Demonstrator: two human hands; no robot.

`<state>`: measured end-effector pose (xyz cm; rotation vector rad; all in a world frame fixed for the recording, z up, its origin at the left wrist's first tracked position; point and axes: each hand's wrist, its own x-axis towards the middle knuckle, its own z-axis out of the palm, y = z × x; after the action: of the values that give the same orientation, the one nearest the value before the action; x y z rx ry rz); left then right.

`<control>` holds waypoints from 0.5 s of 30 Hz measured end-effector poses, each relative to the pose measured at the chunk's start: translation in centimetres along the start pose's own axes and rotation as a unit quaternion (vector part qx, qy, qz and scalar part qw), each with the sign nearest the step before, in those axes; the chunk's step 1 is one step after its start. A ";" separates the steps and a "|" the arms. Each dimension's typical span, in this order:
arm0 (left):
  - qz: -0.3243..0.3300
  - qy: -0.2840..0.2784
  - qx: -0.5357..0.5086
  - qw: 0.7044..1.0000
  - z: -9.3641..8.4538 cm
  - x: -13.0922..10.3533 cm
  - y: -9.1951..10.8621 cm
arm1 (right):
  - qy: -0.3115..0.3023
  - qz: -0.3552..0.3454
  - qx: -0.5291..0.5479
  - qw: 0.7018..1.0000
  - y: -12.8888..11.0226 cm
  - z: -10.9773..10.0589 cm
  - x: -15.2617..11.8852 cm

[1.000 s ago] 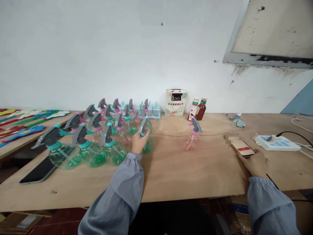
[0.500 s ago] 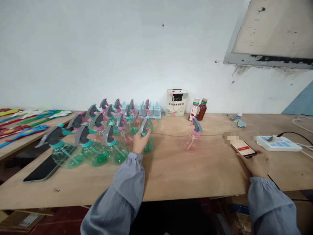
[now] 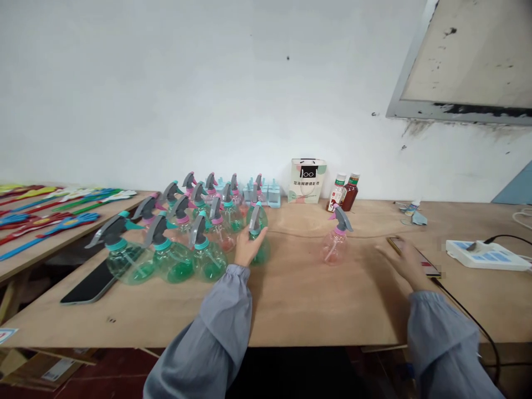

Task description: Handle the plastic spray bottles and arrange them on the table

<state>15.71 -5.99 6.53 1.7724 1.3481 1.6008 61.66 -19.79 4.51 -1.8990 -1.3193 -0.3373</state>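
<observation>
My left hand (image 3: 250,244) is wrapped round the neck of a green spray bottle (image 3: 261,254) at the right end of the front row. Several green and pink spray bottles with grey heads, among them a green one (image 3: 172,265), stand upright in rows to its left. A pink spray bottle (image 3: 333,247) stands apart, between my two hands. My right hand (image 3: 401,260), smeared by motion, is over the wood just left of a phone (image 3: 430,269) and partly hides it; its fingers look spread, with nothing in them.
A black phone (image 3: 89,285) lies at the left. Behind are a paper bag (image 3: 306,182), two sauce bottles (image 3: 350,193) and pale blue racks (image 3: 272,194). A white power strip (image 3: 486,256) with cables is at right. Colourful hand-shaped sticks (image 3: 77,223) cover the left table.
My right hand has left the phone's near edge and moved left, towards the pink bottle. My left hand keeps its hold on the green bottle. The whole view has shifted slightly.
</observation>
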 end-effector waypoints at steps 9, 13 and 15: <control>0.005 0.002 0.019 1.000 -0.2 -0.3 -0.7 | -0.195 -0.055 0.436 0.877 -17.8 4.7 3.1; 0.019 0.000 0.009 1.000 -0.1 -0.3 -0.7 | -0.251 -0.009 0.484 0.838 -21.0 5.9 3.2; 0.026 0.000 0.002 1.000 -0.2 -0.3 -0.7 | -0.279 0.028 0.528 0.802 -22.8 6.6 2.7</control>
<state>15.32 -5.94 5.85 1.8254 1.3164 1.6251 41.38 -9.70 12.00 -1.0444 -1.3517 0.9095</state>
